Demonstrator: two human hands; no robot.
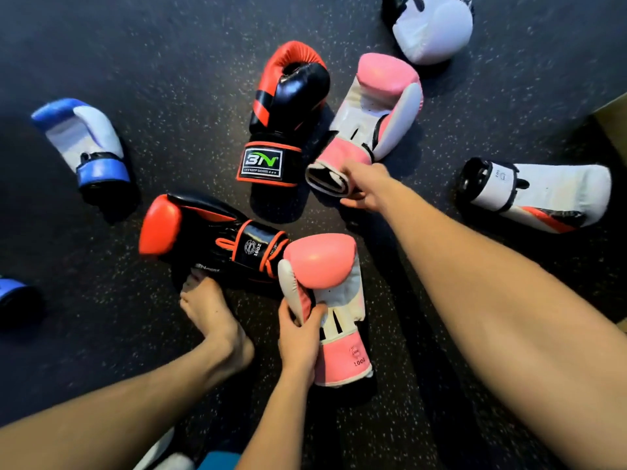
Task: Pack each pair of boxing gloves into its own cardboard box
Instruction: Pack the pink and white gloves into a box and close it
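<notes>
Boxing gloves lie scattered on a dark speckled floor. My left hand [298, 334] grips a pink and white glove [325, 266] at its palm, near the bottom centre. My right hand [364, 186] is closed on the cuff of a second pink and white glove [380, 96], which lies further away. Two black and red gloves lie close by, one upright [288, 106] beside the far pink glove, one on its side [203, 232] left of the near pink glove. Cardboard [615, 127] shows at the right edge.
A blue and white glove [84, 137] lies at the left, another blue one [13, 293] at the left edge. Two white gloves lie at the top right [434, 28] and right [543, 195]. My bare foot [210, 313] touches the sideways black and red glove.
</notes>
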